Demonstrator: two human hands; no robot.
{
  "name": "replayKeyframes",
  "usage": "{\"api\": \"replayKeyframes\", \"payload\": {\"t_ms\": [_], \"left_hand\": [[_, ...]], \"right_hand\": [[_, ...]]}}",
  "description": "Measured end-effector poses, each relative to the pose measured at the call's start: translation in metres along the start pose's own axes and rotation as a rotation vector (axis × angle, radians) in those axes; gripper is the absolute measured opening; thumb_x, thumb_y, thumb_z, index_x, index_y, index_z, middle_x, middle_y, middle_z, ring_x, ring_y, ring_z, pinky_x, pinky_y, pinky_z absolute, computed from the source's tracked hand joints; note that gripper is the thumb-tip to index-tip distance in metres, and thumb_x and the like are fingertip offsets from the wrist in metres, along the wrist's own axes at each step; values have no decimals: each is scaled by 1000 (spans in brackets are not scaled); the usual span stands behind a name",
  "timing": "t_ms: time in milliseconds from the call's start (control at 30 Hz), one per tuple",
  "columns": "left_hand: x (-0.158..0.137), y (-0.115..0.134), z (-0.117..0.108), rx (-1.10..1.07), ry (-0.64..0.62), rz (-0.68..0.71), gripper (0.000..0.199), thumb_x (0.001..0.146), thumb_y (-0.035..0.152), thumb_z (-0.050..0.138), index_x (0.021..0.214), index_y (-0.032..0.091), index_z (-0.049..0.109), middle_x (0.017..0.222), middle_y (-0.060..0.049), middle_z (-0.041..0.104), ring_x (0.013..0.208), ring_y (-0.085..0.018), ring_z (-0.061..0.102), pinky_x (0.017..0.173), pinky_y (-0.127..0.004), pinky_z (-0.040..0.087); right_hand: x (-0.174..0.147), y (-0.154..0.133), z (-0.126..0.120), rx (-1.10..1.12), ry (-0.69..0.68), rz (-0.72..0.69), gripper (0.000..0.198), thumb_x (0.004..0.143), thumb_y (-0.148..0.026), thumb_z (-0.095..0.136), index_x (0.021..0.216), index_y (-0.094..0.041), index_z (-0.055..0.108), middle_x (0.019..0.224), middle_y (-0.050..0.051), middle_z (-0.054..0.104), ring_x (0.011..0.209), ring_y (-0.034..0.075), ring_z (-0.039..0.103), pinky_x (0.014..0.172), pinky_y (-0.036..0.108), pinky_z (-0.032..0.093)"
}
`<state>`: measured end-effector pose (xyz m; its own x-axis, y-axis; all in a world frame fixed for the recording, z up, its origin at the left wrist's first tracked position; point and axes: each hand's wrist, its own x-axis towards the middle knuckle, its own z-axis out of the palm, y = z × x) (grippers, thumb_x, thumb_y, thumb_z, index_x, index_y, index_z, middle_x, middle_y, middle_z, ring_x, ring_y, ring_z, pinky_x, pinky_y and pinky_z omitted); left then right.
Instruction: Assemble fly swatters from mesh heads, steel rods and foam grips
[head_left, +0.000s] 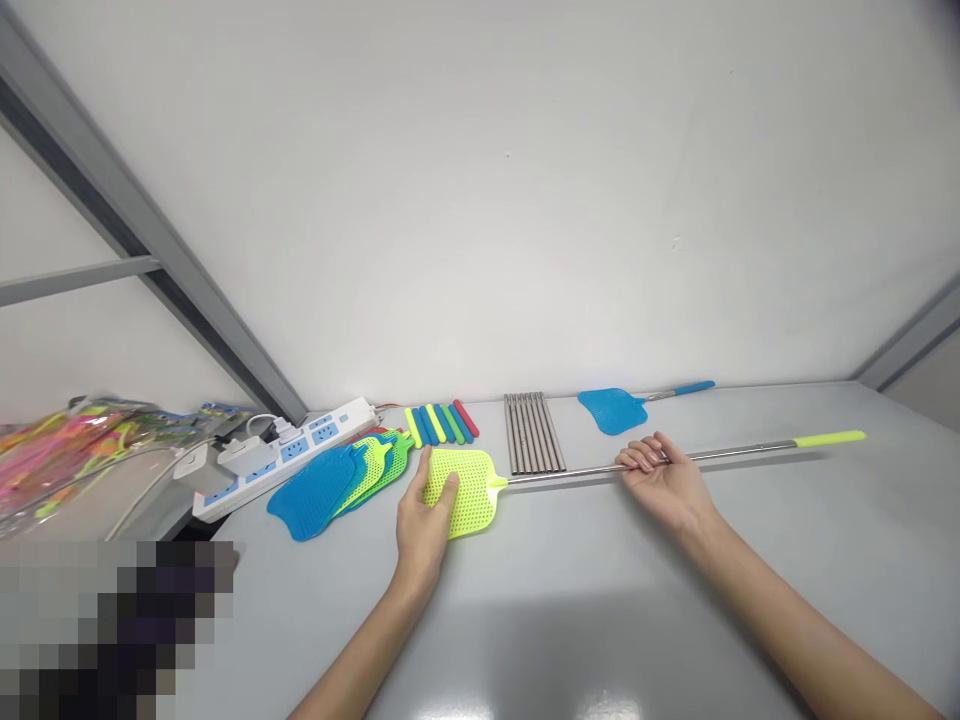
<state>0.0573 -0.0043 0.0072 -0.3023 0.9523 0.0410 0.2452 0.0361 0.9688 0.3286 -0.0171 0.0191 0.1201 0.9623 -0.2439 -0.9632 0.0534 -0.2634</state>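
Observation:
A yellow-green fly swatter stretches across the front of the table, its metal rod extended and its yellow grip at the far right. My left hand is closed on the left side of the perforated head, thumb on top. Palm up, my right hand curls its fingers around the middle of the rod. Behind the rod lies a row of several metal tubes. A blue fly swatter with a shorter rod rests near the wall.
Several loose swatter heads in blue, yellow and green overlap at the left. Coloured grips lie behind them. A white power strip with plugs runs along the table's left edge, beside plastic-bagged items. A blurred patch covers the lower left.

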Motion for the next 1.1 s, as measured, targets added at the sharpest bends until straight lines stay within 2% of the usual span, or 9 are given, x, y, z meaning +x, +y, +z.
{"api": "replayKeyframes", "payload": {"t_ms": [200,400,733,967,1100], "left_hand": [[1,1,0,-2,0,11,58,69,39,57,122,26,38,128,-3,40,112,-18,41,90,-27,35],[0,0,0,3,-1,32,57,69,39,56,122,25,38,129,-2,38,114,-18,39,91,-27,33],[1,1,-2,29,1,14,56,69,38,56,121,26,40,125,-3,44,109,-18,45,90,-28,34],[0,-3,-2,61,0,-6,56,67,37,58,120,26,42,117,-5,52,101,-19,51,85,-29,38],[-4,-2,-1,135,-6,-14,57,68,42,55,121,29,40,116,-5,52,104,-21,48,85,-31,38]], "right_hand": [[-4,1,1,-109,-51,-10,29,83,-34,21,59,-19,27,53,-5,22,42,9,31,41,25,34],[-5,0,3,-3,-1,15,25,80,-37,25,63,-20,30,55,-5,23,43,9,30,41,25,35],[-1,3,-4,-47,-13,-6,26,78,-22,33,56,-19,19,53,-5,23,42,8,31,42,25,35],[-1,5,-6,-47,17,-42,33,76,-14,35,55,-19,9,47,-5,18,38,8,25,39,22,32],[-1,6,-7,-64,83,-61,35,75,-9,34,56,-18,6,44,-6,17,35,7,22,36,21,29]]}}
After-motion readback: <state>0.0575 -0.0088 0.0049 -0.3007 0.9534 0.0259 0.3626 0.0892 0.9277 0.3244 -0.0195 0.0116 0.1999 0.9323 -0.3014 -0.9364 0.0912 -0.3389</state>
